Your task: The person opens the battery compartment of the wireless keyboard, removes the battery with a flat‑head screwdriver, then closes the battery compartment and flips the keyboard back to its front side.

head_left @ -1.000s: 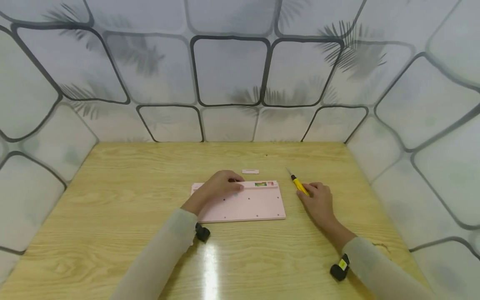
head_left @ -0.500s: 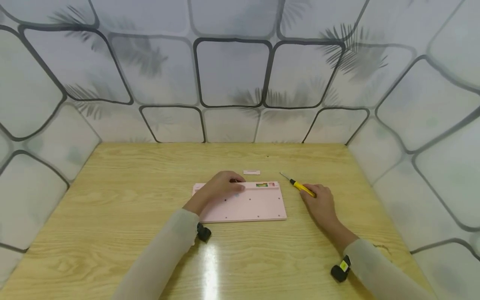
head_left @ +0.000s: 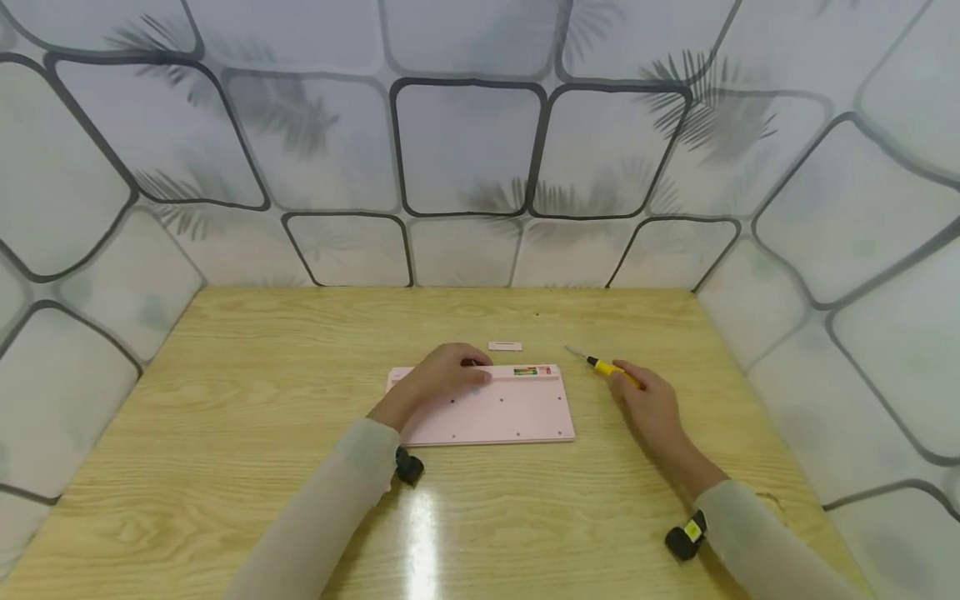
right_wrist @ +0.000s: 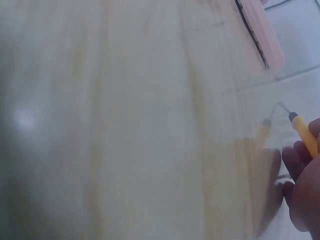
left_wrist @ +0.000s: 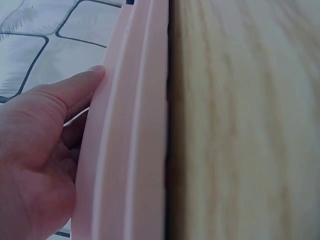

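A pink keyboard (head_left: 517,417) lies face down on the table, its small screws showing on the underside. Near its back right corner an uncovered battery compartment (head_left: 531,370) shows a green-and-yellow battery. My left hand (head_left: 444,372) grips the keyboard's raised back edge, thumb on the underside; in the left wrist view the thumb (left_wrist: 87,80) presses that pink edge and the other fingers are partly hidden behind it. To the right of the keyboard, my right hand (head_left: 651,408) holds a screwdriver (head_left: 611,369) by its yellow handle, the metal shaft pointing back and left.
A small pink battery cover (head_left: 505,346) lies on the wooden table (head_left: 262,358) just behind the keyboard. Patterned cloth walls (head_left: 468,150) enclose the table at the back and both sides. Black cameras sit at both wrists.
The screwdriver has swung to a flatter angle, its tip turning toward the left, and my right hand has shifted slightly right. My left hand stays on the keyboard.
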A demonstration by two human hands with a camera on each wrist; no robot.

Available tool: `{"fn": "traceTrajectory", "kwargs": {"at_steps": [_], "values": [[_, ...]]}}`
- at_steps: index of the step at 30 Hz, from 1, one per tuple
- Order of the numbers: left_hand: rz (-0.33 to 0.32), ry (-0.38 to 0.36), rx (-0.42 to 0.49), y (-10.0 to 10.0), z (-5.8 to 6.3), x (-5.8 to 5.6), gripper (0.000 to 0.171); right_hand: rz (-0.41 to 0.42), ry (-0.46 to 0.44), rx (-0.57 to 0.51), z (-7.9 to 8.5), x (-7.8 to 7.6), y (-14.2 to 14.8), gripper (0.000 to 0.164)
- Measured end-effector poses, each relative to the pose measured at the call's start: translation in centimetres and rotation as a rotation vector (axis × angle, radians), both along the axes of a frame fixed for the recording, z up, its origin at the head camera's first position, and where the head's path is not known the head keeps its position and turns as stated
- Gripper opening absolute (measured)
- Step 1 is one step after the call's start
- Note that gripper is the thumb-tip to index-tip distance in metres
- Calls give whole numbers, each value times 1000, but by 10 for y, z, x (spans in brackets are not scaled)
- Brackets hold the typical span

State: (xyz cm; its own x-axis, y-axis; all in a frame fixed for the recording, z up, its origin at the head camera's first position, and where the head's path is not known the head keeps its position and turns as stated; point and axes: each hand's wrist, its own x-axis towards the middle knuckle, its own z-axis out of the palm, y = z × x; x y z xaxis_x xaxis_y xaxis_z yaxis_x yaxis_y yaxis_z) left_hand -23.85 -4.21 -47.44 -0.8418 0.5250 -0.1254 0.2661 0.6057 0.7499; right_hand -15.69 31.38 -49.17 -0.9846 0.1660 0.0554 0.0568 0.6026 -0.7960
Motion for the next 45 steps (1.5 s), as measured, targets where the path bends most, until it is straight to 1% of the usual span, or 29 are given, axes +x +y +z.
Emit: {"fn": "traceTrajectory", "kwargs": {"at_steps": [3,11,16,20,25,28,29,31,35,36,40,42,45], "values": [[-3,0,2,0,0,0,29,-1,2,-31,2,-2,3,48],[-2,-4,10,0,-2,-1,28,26,-8,-2,3,-6,10,46],[-2,-16,23,0,-3,-2,27,6,-16,-34,5,-5,10,43],[-4,-16,28,-1,-4,-3,26,-6,4,-41,6,-4,8,44],[-1,-13,23,-1,-4,-2,26,1,26,-53,7,-4,9,46],[-3,-11,19,-1,-3,-2,27,10,16,-89,7,-5,10,47],[-5,-10,18,-1,-3,-2,27,12,8,-105,12,-3,8,46],[-10,-7,16,-1,-2,-2,27,14,8,-129,11,-4,8,46],[-13,-9,16,-2,-3,-1,27,-5,9,-167,12,-4,6,44],[-12,-10,15,-2,-3,-1,28,-14,12,-172,8,-6,8,45],[-10,-11,15,-2,-2,0,28,-28,6,-212,14,-4,6,48],[-8,-9,16,-2,-2,0,28,-19,15,-238,17,-4,7,50],[-6,-8,20,-2,-1,1,28,9,56,-289,22,-4,6,49]]}}
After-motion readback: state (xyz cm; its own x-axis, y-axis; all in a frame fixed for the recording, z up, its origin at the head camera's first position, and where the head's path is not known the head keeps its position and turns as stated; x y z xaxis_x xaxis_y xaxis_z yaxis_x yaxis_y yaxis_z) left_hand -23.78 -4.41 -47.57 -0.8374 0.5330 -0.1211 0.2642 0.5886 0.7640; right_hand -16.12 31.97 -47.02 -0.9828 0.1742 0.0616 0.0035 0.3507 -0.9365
